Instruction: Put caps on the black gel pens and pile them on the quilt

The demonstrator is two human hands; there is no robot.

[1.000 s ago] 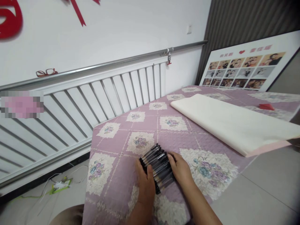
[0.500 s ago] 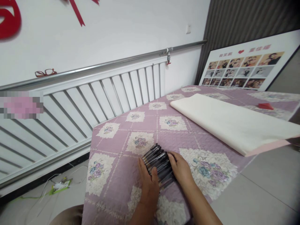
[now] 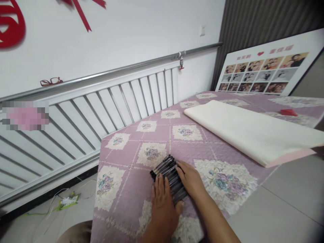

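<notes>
Several black pens with clear barrels (image 3: 174,184) lie side by side in a slanting row on the flowered tablecloth (image 3: 121,189). My left hand (image 3: 163,206) rests flat against their near left side, fingers stretched forward over the ends and thumb out toward the right. On the far right side of the row, my right hand (image 3: 189,179) curls round the pens, its fingertips on the upper ends. Part of the row is hidden under both hands.
A folded cream sheet (image 3: 248,131) covers the table's right part, with a red paper piece (image 3: 288,112) behind it. A white radiator (image 3: 121,98) runs along the wall. Red glasses (image 3: 51,81) sit by the pipe. A power strip (image 3: 69,201) lies on the floor.
My left hand has turned from holding the pens' side to lying flatter, its fingers now over their left ends and its thumb lower right. My right hand has shifted slightly left.
</notes>
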